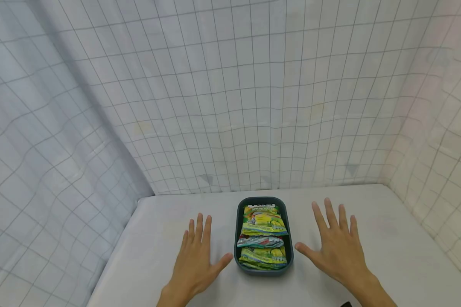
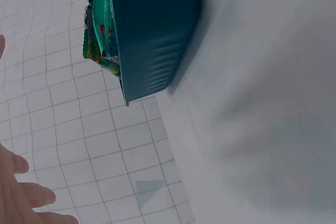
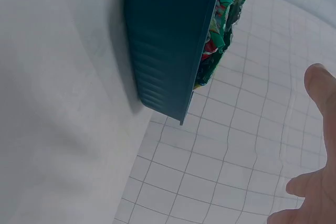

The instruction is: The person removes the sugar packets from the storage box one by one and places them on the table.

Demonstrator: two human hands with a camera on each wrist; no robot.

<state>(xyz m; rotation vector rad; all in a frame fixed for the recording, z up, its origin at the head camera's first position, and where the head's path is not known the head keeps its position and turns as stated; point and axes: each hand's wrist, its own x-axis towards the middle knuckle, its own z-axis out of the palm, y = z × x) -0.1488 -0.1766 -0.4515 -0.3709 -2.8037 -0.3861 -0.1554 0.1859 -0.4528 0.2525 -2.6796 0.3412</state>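
A dark teal plastic basket (image 1: 264, 272) stands on the white table, filled with a row of snack packets (image 1: 264, 224) in shiny yellow, green and red wrapping. To its left my left hand (image 1: 195, 258) hovers palm down, fingers straight and thumb spread toward the basket's wall. On the other side my right hand (image 1: 339, 251) is held the same way, fingers fanned and thumb near the rim. Neither hand holds anything. Both wrist views show the basket's ribbed side, with fingers (image 2: 31, 195) of the left hand and the thumb (image 3: 320, 82) of the right apart from it.
White cloth walls with a dark grid (image 1: 253, 106) enclose the table (image 1: 146, 256) at the back and both sides. A small black object (image 1: 346, 304) shows at the bottom edge beside the right forearm.
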